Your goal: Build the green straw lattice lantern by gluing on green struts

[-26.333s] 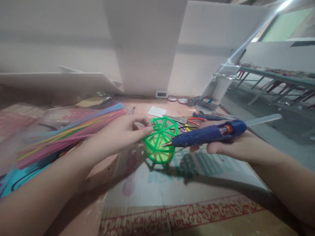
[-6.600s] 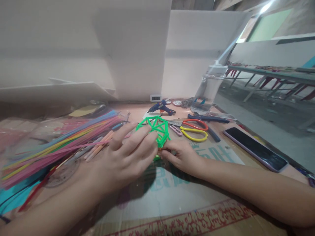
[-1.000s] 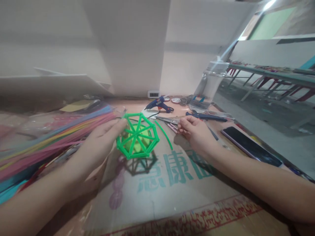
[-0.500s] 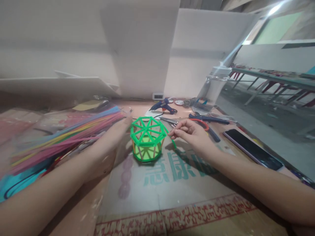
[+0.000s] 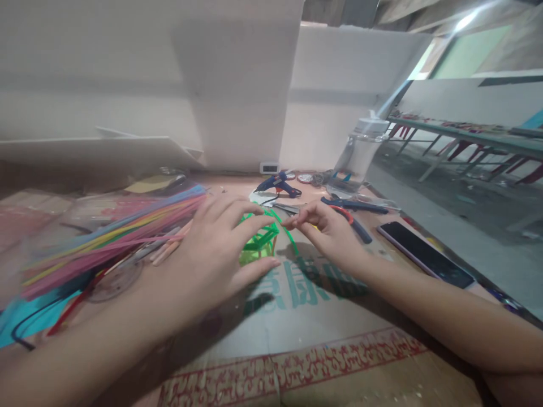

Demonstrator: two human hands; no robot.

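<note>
A small drum-shaped frame (image 5: 263,240) of green strips, with brownish uprights and a light green base, stands on the printed cardboard (image 5: 271,333). My left hand (image 5: 224,240) is in front of it and covers its left side. The fingers and thumb of that hand are apart, with nothing between them. To the right of the frame, my right hand (image 5: 320,226) is closed in a pinch. Whatever its fingertips hold is too small to make out. A green strip (image 5: 292,240) curves down beside those fingertips; I cannot tell whether they touch it.
A blue glue gun (image 5: 275,183) lies behind the frame. Scissors (image 5: 286,208), orange-and-blue pliers (image 5: 360,230) and a phone (image 5: 424,254) are to the right. A clear bottle (image 5: 356,152) stands at the back right. Coloured pipe cleaners (image 5: 127,237) are heaped on the left.
My left hand has come forward and right from the far left side of the frame, and its fingers are now spread in front of it. My right hand stays pinched in nearly the same place.
</note>
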